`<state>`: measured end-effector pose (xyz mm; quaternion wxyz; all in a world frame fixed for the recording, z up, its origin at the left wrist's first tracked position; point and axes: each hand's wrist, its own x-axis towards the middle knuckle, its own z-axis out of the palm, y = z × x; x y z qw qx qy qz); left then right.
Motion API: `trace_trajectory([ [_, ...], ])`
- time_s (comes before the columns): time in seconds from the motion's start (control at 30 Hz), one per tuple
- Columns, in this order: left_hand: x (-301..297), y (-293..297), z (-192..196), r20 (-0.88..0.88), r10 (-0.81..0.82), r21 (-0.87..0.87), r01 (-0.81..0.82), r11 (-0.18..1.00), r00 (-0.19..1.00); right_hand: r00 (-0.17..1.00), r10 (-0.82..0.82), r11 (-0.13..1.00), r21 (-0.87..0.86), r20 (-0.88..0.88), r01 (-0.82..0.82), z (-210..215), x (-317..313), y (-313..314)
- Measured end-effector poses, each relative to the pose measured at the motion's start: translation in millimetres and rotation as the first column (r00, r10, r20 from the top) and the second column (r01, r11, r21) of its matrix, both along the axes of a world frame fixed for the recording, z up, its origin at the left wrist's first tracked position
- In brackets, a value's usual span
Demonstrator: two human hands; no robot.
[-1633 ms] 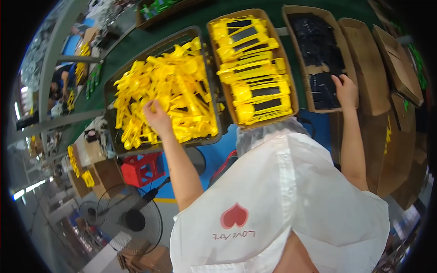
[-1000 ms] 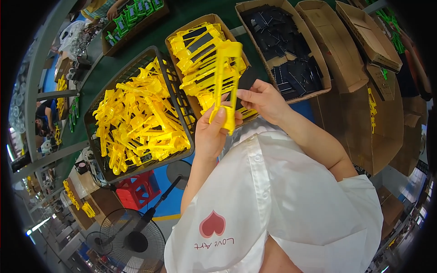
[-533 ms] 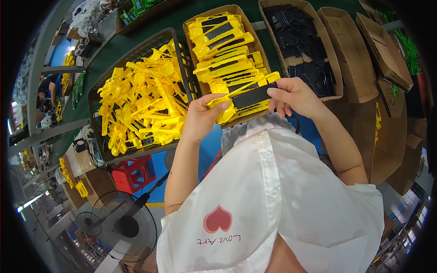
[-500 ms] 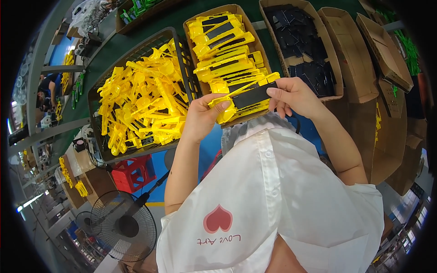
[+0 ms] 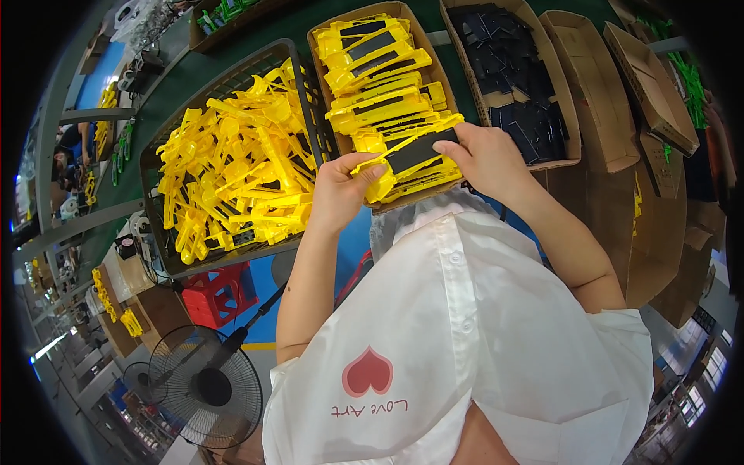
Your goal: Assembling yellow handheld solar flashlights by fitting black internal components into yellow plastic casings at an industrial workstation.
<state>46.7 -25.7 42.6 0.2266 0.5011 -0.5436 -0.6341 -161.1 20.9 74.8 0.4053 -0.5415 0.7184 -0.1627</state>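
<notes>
Between my two hands is a yellow plastic part with a black rectangular panel [image 5: 414,155] set in its face. My left hand [image 5: 341,186] pinches its left end, thumb on top. At the other end, my right hand [image 5: 488,159] grips it with the thumb pressed on the panel's edge; the fingers beneath are mostly hidden. The part is held just over the near end of a cardboard box [image 5: 316,50], which holds a row of similar yellow parts [image 5: 385,101], several with black panels.
Left stands a black plastic crate [image 5: 298,70] heaped with loose yellow parts [image 5: 240,163]. Right of the box, another carton [image 5: 572,116] holds black panels [image 5: 504,58]. Further right are cardboard trays [image 5: 593,85]. A red stool [image 5: 213,298] and a fan [image 5: 209,387] stand lower left.
The part has been lowered slightly toward the box's near end. My right hand has shifted a little left, its thumb now further onto the panel and its fingers tucked under.
</notes>
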Motion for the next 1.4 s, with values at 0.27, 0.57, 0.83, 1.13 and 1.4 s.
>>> trace_trajectory([
  [0.27,3.7,-4.4,-1.7,-0.012,-0.186,-0.133,0.183,0.974,0.982,0.981,-0.063,0.997,0.055,0.182,0.053,-21.9,-20.2,-4.7],
  [0.57,-62.6,-0.5,3.4,0.57,-0.158,-0.452,0.468,0.76,0.807,0.982,-0.019,0.996,-0.079,0.188,0.034,-27.0,-5.0,6.5],
  [0.83,-57.3,-23.9,-18.3,-0.482,0.075,0.275,0.07,0.959,0.873,0.272,-0.113,0.983,0.067,0.956,0.172,-32.8,-13.9,4.1],
  [1.13,-47.5,-10.4,-20.3,-0.912,0.401,0.24,0.678,0.695,-0.087,0.302,-0.413,0.825,0.212,0.859,0.525,-52.8,-32.4,33.7],
  [1.4,-47.6,-9.1,-34.6,-0.842,0.534,0.317,0.732,0.603,-0.075,0.254,-0.509,0.732,0.259,0.823,0.63,-61.7,-32.1,69.2],
])
